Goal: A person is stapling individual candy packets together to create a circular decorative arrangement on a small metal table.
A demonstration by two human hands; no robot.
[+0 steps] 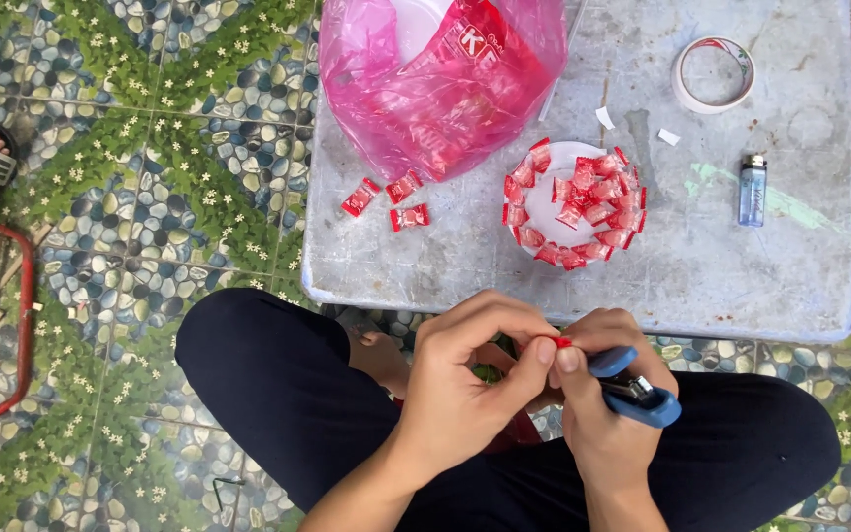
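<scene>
Left hand and right hand pinched together on a red candy above the lap, below the table; the right also gripped a blue stapler. Advice: the wrapper end was best held flat for stapling

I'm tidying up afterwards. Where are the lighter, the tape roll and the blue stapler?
lighter (752,189), head view, middle of its clear blue body.
tape roll (683,91), head view, left side of the ring.
blue stapler (642,404), head view, lower blue arm, in the right hand (608,414).
</scene>
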